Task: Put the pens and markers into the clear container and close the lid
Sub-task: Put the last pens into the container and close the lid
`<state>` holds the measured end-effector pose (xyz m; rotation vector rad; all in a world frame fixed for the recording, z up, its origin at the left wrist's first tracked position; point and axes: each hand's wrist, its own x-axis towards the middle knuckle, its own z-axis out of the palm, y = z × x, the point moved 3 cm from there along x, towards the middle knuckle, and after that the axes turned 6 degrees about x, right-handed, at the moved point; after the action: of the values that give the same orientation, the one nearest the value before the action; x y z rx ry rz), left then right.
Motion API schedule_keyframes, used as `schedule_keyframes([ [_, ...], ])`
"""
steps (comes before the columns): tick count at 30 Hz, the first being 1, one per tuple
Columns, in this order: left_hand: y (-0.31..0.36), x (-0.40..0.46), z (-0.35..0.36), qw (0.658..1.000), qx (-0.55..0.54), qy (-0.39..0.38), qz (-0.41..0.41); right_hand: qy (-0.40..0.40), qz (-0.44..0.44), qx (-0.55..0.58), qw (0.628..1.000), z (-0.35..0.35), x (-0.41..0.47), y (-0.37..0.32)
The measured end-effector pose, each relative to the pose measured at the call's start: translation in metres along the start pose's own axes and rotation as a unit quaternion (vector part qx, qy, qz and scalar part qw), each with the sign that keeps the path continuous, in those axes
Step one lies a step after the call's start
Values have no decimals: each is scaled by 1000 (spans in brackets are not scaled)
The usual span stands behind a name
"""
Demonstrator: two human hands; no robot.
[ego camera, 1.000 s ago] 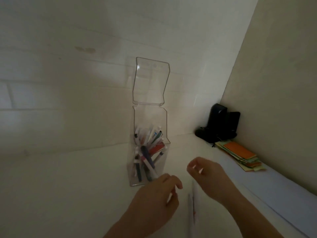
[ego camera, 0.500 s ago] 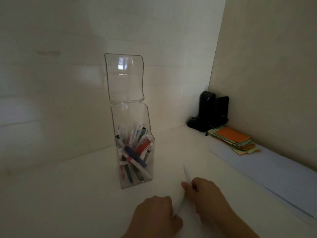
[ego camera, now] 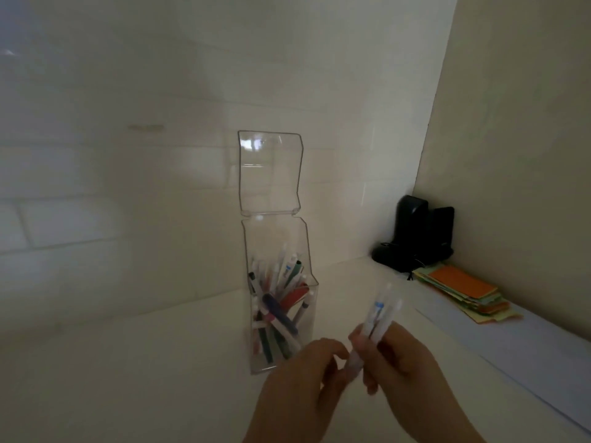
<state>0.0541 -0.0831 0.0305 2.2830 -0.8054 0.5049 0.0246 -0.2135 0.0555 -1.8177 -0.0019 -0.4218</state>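
Nearest, at the bottom edge, two bare hands raised above the white tabletop [ego camera: 134, 372]. Right hand [ego camera: 406, 362] curled shut around a small bunch of white pens [ego camera: 374, 321], grip pinching the barrels low down, tips pointing up and slightly right, one barrel marked with a blue patch. Left hand [ego camera: 303, 378] just beside, fingers bent in, fingertips meeting the lower end of the same bunch, grip closed on it lightly; exact contact blurred. Just beyond the hands, slightly left, a clear container [ego camera: 307, 346] standing upright on the tabletop, already holding a loose jumble of pens and markers [ego camera: 278, 308]: white, blue, red, green and pink among them, leaning at mixed angles, several tops poking above the lower front wall. Hinged lid [ego camera: 270, 174] swung fully open, standing straight up above the taller back wall. Farther right along the tabletop, a pale sheet of paper [ego camera: 511, 346] lying flat by the side wall, and on its far end a stack of sticky notes [ego camera: 463, 289], orange on top, yellow and green below. Behind that stack, tucked in the corner, a dark black gadget [ego camera: 415, 231], upright, details too dim to tell. Farthest back, a white tiled wall [ego camera: 128, 187].
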Motion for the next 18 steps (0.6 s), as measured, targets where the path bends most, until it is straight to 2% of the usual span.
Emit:
schedule_keyframes([
  [1, -4, 2, -8, 997, 15, 74, 21, 22, -20, -2, 1000, -2, 6, -13],
  [3, -13, 2, -28, 969, 31, 242, 36, 60, -80, -11, 995, -6, 20, -47],
  [4, -19, 1, -34, 954, 38, 296, 28, 70, -114, -5, 991, -6, 28, -65],
  [6, -27, 1, -43, 939, 60, 339, 8, 67, -168, 17, 983, 2, 46, -92],
  [9, -37, 1, -40, 942, 95, 323, -1, 33, -186, -38, 981, 29, 82, -111],
  [13, -52, 7, -32, 964, 46, 260, -34, -33, -130, -85, 987, 65, 117, -101],
  [18, -52, 7, -36, 969, -31, 237, -69, -22, -125, -144, 981, 71, 129, -93],
])
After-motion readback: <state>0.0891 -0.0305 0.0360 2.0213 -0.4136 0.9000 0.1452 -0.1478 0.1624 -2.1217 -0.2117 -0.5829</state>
